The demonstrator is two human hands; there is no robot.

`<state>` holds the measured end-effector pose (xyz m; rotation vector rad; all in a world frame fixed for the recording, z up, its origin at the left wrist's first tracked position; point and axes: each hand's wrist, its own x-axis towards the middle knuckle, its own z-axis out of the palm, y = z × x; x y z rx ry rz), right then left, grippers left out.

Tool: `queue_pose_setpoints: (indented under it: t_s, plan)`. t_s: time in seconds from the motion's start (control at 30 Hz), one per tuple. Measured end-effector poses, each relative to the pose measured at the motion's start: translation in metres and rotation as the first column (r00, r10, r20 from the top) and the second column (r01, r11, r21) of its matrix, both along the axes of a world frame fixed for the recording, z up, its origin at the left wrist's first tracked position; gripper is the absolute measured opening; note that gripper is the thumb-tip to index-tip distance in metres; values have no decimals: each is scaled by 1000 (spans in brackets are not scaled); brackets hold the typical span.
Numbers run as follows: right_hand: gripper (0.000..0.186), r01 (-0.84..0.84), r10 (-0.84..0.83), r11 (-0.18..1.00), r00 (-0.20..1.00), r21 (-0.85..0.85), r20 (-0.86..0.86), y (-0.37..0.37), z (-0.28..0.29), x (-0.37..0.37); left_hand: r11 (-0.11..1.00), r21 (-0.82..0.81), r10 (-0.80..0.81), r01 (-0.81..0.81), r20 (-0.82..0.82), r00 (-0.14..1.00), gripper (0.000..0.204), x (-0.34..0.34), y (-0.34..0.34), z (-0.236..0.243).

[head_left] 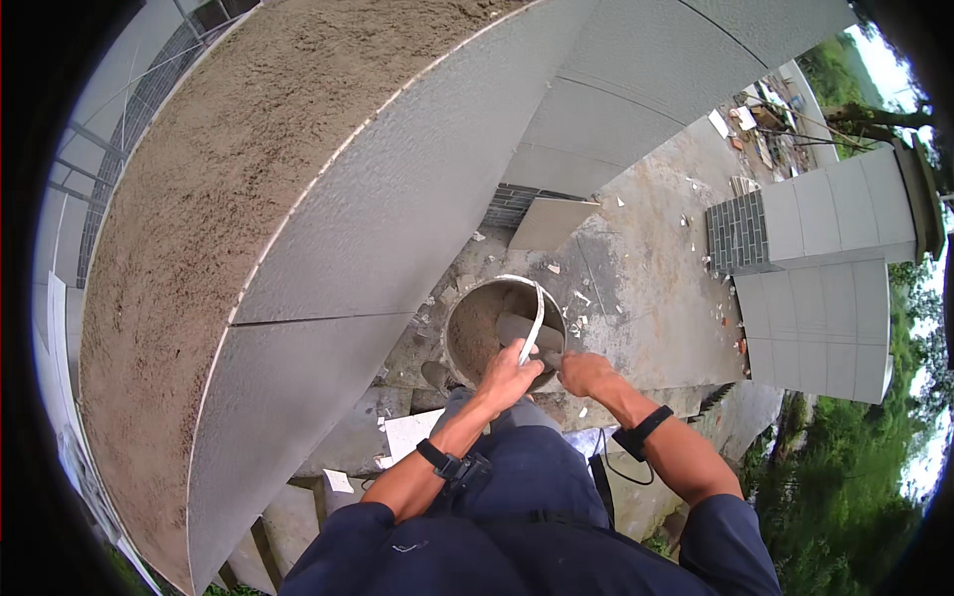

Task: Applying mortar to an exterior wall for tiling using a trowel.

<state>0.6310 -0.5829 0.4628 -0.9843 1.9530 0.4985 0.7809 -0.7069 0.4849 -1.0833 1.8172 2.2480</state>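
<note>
Below me stands a round bucket with brownish-grey mortar inside. The fingers of my left hand are closed round its white curved handle, near the bucket's close side. My right hand grips a trowel at the bucket's right rim. The broad grey trowel blade reaches into the bucket, touching or just above the mortar; I cannot tell which. My right fingers hide most of the trowel's grip.
On the left rises a wall faced with grey panels, its wide top coated in rough brown mortar. A loose panel leans beyond the bucket. White scraps litter the concrete floor. A tiled pillar stands to the right, with greenery beyond.
</note>
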Motion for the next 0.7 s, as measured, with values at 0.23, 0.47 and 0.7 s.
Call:
queue_pose_setpoints:
  t_s: [0.23,0.47,0.7]
  plan:
    - [35,552,-436,824,765,-132,474,20,-113,25,995,-31,-98,96,-76,992,46,-9,33,-25]
    - [32,392,-184,842,855,-370,485,-14,-140,62,991,-81,-109,105,-50,993,51,-3,27,-35]
    - [30,252,42,762,900,-596,434,-1,-160,59,999,-37,-2,-2,-99,995,46,1,16,-16]
